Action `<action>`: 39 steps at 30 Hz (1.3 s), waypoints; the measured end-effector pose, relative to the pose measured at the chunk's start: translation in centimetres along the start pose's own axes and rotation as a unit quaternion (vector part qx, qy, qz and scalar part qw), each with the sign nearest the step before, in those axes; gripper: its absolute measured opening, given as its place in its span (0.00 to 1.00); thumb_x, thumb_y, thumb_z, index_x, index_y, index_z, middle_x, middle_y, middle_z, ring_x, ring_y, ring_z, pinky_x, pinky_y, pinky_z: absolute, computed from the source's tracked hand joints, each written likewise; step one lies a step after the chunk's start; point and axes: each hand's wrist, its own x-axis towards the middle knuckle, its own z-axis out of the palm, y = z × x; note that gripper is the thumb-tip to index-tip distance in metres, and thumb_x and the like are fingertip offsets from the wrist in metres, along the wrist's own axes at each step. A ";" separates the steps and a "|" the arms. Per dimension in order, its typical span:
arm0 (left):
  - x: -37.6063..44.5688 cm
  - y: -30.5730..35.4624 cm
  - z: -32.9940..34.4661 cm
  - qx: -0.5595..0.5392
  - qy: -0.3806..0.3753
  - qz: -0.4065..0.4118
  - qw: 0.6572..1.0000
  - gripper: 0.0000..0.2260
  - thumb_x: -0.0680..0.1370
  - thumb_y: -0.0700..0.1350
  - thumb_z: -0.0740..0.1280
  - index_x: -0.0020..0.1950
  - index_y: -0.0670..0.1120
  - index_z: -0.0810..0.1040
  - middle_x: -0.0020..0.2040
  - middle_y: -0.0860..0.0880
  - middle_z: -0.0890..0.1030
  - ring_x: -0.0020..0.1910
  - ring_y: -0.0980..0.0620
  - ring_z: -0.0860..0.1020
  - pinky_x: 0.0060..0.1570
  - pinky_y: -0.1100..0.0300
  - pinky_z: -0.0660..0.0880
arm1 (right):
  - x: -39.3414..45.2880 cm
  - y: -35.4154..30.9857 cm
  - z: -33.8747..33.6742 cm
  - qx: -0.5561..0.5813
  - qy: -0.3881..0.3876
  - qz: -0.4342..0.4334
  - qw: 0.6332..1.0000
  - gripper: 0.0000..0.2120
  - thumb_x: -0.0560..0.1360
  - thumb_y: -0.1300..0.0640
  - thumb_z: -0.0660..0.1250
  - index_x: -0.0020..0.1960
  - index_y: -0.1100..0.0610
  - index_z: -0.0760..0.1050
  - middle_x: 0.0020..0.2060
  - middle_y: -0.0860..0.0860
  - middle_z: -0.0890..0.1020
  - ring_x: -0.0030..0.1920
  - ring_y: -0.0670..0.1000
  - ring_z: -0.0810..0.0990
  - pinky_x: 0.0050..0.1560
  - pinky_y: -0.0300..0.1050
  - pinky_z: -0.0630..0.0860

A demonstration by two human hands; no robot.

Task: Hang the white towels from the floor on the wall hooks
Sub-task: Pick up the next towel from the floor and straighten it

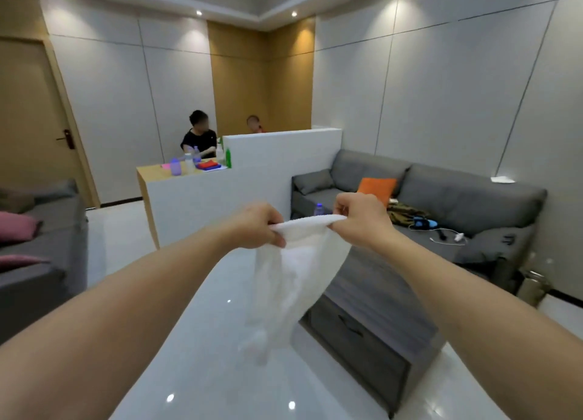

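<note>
A white towel (293,271) hangs in the air in front of me, its top edge stretched between both hands and the rest drooping toward the glossy white floor (195,356). My left hand (257,225) grips the towel's left top corner with curled fingers. My right hand (362,219) pinches the right top corner at about the same height. No wall hooks are visible in this view.
A grey sofa (441,205) with an orange cushion (377,189) stands at the right, a dark low cabinet (362,322) in front of it. A white partition counter (252,183) lies ahead, with two people seated behind it. Another grey sofa (38,246) is at the left, beyond it a wooden door (31,120).
</note>
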 end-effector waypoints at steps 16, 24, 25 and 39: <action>24.5 19.4 7.5 -0.275 0.011 0.180 0.944 0.10 0.66 0.56 0.76 0.41 0.52 0.82 0.41 0.50 0.83 0.43 0.51 0.81 0.41 0.56 0.80 | 6.7 18.7 -7.7 0.331 -0.114 0.203 0.914 0.22 0.67 0.63 0.78 0.59 0.54 0.78 0.52 0.53 0.85 0.53 0.54 0.84 0.57 0.53 0.80; 37.8 16.5 11.0 -0.362 -0.129 0.146 0.912 0.17 0.65 0.58 0.76 0.51 0.56 0.81 0.48 0.53 0.83 0.47 0.55 0.82 0.44 0.59 0.79 | 18.1 26.2 -3.7 0.344 0.011 0.293 0.892 0.10 0.71 0.59 0.74 0.50 0.61 0.83 0.48 0.61 0.85 0.51 0.60 0.84 0.56 0.61 0.79; 38.9 15.3 11.6 -0.359 -0.167 0.147 0.906 0.17 0.67 0.58 0.76 0.53 0.56 0.81 0.49 0.55 0.84 0.48 0.57 0.82 0.45 0.60 0.78 | 19.4 27.1 -3.6 0.353 0.019 0.288 0.890 0.09 0.72 0.56 0.74 0.49 0.60 0.83 0.47 0.59 0.85 0.49 0.58 0.85 0.54 0.58 0.81; 50.0 15.0 23.4 -0.289 -0.109 0.012 0.951 0.04 0.76 0.48 0.68 0.49 0.52 0.80 0.50 0.49 0.81 0.52 0.47 0.79 0.53 0.48 0.78 | 28.5 38.9 -4.3 0.499 0.024 0.337 0.798 0.14 0.75 0.53 0.70 0.56 0.61 0.79 0.50 0.57 0.85 0.46 0.54 0.86 0.38 0.47 0.81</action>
